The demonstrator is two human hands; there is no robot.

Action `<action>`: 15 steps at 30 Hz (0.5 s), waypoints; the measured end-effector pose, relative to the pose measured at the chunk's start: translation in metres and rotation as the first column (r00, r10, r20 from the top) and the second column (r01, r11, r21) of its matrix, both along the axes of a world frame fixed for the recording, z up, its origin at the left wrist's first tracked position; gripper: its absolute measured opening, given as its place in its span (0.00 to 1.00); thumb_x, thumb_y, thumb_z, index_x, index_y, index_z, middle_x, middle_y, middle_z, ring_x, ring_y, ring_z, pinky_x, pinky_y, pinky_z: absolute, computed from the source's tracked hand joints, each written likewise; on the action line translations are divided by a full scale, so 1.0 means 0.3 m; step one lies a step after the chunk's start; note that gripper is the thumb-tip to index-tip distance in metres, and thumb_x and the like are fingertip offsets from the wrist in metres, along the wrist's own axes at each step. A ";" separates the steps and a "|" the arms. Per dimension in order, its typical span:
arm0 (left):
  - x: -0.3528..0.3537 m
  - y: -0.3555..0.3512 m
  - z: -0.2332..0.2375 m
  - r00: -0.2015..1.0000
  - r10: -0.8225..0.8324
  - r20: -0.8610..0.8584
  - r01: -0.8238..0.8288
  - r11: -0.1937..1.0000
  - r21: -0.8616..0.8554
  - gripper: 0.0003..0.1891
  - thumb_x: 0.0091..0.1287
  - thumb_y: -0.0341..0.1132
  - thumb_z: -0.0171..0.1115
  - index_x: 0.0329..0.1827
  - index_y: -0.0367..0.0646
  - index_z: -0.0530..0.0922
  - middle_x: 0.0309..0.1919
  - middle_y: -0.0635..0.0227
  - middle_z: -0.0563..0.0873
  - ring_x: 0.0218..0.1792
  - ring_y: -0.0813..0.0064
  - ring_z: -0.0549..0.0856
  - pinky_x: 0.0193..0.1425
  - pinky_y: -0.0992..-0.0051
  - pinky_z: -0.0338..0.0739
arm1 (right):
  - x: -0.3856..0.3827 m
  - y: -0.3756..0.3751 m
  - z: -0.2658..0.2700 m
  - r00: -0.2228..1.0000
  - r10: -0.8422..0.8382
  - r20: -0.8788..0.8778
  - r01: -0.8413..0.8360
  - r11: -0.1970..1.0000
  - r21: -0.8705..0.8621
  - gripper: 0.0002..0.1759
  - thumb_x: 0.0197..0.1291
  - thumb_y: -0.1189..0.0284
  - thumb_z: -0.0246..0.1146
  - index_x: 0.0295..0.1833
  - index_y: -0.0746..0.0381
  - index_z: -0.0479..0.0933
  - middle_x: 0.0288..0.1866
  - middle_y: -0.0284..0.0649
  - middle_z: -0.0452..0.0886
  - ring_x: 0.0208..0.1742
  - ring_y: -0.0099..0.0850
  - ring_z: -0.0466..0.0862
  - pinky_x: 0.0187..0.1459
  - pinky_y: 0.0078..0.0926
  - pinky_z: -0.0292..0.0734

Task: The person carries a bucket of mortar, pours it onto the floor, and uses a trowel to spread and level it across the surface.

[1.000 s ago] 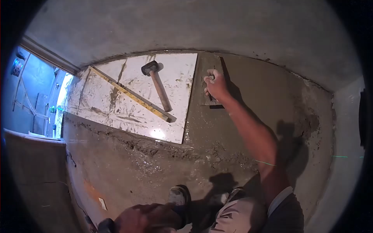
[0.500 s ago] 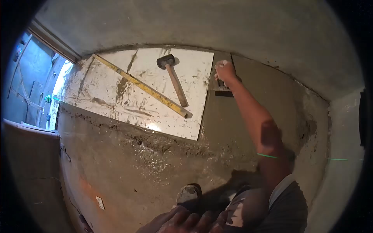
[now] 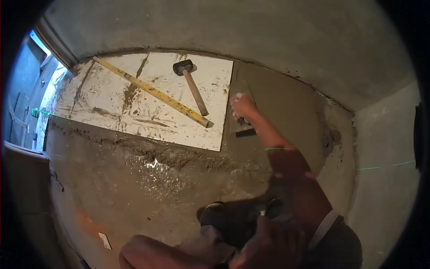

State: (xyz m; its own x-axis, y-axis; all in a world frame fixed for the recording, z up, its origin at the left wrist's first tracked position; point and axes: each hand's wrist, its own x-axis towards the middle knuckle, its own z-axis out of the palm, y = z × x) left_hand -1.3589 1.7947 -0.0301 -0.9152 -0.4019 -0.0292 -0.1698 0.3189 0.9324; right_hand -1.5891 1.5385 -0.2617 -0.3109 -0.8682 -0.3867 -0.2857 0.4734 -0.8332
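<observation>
My right hand (image 3: pixel 243 107) is wrapped round the handle of a flat rectangular plastering trowel (image 3: pixel 245 133), whose blade lies on the wet grey mortar (image 3: pixel 286 107). The trowel is just right of the edge of a white tile (image 3: pixel 215 121). My fist hides its handle and part of the blade. Low in the view, close to my body, my left hand (image 3: pixel 271 244) is dim with its fingers curled. A small pale tip shows above it; what it holds, if anything, I cannot make out.
A rubber mallet (image 3: pixel 193 89) and a worn yellow spirit level (image 3: pixel 154 92) lie on mortar-smeared white tiles. Bare walls (image 3: pixel 251 27) border the mortar behind and at right. A doorway (image 3: pixel 36 98) is at far left. Wet floor (image 3: pixel 148 193) lies in front. A green laser line crosses my right arm.
My right hand has drawn the trowel toward me over the mortar. My left hand has moved right and up. The whole view has shifted slightly.
</observation>
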 end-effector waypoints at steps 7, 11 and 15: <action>-0.131 0.231 -0.213 0.754 0.448 -0.481 0.338 0.364 0.868 0.19 0.66 0.36 0.50 0.59 0.42 0.74 0.50 0.60 0.78 0.50 0.64 0.74 0.59 0.60 0.64 | 0.343 0.559 -0.099 0.935 0.026 -0.353 -0.044 0.998 -0.043 0.13 0.62 0.72 0.60 0.52 0.62 0.76 0.34 0.45 0.82 0.37 0.43 0.84 0.39 0.40 0.77; -0.207 0.241 -0.146 0.445 0.859 0.254 0.719 -0.512 0.470 0.16 0.66 0.38 0.52 0.54 0.44 0.74 0.48 0.62 0.78 0.50 0.66 0.74 0.59 0.61 0.63 | 0.521 0.776 0.042 0.970 -0.007 -0.245 -0.002 0.999 -0.036 0.13 0.63 0.71 0.58 0.51 0.63 0.76 0.37 0.53 0.82 0.41 0.54 0.82 0.44 0.40 0.77; -0.269 0.140 -0.019 0.540 -0.155 0.827 0.841 0.127 -0.526 0.12 0.66 0.40 0.55 0.47 0.46 0.74 0.46 0.65 0.76 0.51 0.70 0.72 0.59 0.62 0.62 | 0.562 0.911 0.004 0.968 -0.117 -0.223 0.077 0.981 -0.181 0.13 0.64 0.69 0.57 0.51 0.63 0.77 0.40 0.53 0.82 0.43 0.49 0.83 0.46 0.38 0.77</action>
